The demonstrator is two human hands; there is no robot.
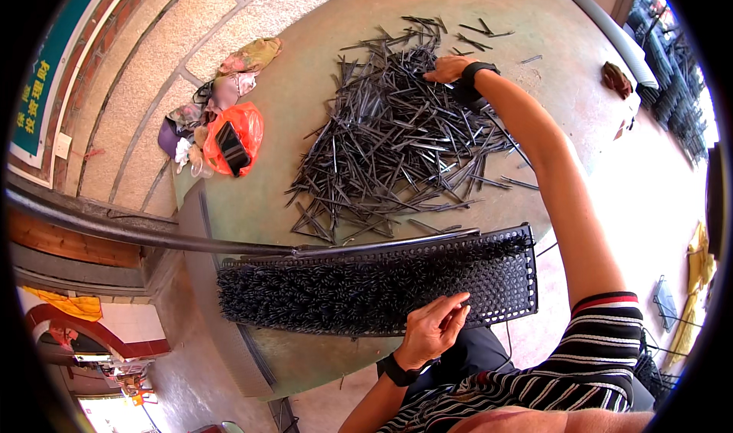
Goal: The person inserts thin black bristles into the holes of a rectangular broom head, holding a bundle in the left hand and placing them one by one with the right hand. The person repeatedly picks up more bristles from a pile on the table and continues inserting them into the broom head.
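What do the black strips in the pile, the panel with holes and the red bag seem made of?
Black strips: probably plastic, semi-glossy, judging by pale glints along them.
Panel with holes: perhaps moulded plastic with a slight sheen, going by its even grid, though coated metal isn't ruled out.
Red bag: likely thin, shiny plastic, given its crinkles.

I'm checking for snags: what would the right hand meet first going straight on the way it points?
The right hand would likely meet the pile of black strips; whether it touches them is unclear.
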